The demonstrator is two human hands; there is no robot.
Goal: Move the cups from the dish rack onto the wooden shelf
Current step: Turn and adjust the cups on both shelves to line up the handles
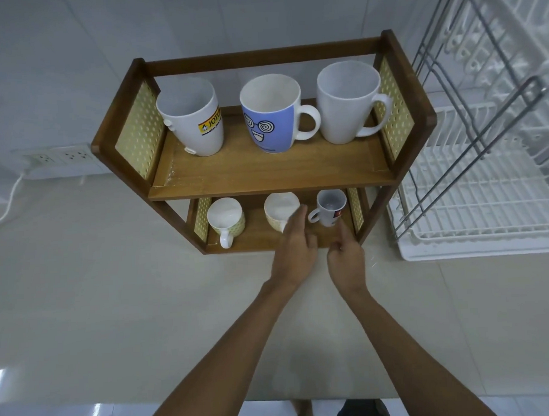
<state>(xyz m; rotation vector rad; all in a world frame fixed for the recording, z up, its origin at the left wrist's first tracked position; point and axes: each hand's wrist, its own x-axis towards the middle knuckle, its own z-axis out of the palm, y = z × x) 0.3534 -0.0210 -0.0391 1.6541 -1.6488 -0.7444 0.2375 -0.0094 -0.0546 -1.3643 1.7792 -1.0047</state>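
A two-level wooden shelf [265,173] stands on the counter. Its top level holds a white logo mug [193,117], a blue face mug [270,113] and a plain white mug [347,104]. On the lower level sit a yellow-patterned cup [226,221], a second patterned cup [279,210] and a small white cup [329,207]. My left hand [295,249] reaches to the middle lower cup, fingers apart, fingertips at its front. My right hand [346,255] hovers just in front of the small white cup, fingers loosely spread, holding nothing.
A white dish rack [487,205] with a metal wire frame stands to the right of the shelf; I see no cups in it. A power strip [60,157] with a white cable lies against the wall at left. The counter's front edge runs below my forearms.
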